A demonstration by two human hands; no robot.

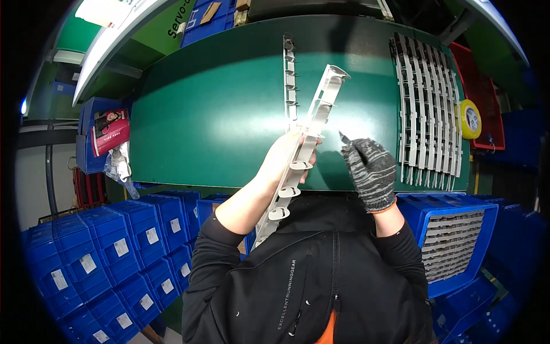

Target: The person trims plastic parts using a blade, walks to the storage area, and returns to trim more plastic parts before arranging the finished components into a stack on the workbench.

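My bare left hand (pixel 285 153) is wrapped round a long white plastic strip (pixel 325 102) with several curved tabs along it. The strip slants from near my body up to the right, above the green table. To its right, my right hand (pixel 371 172) wears a grey and black knit glove with an orange cuff. Its fingers are closed, and a small dark pointed tip (pixel 344 138) sticks out from them; I cannot tell what it is. A second narrow strip (pixel 290 80) with similar tabs lies on the table beyond my left hand.
Many similar strips (pixel 427 109) lie side by side on the right of the green table (pixel 206 114), beside a yellow tape roll (pixel 471 119) and a red crate (pixel 484 86). A blue crate (pixel 421 229) holds stacked strips. Several blue bins (pixel 103 235) stand at lower left.
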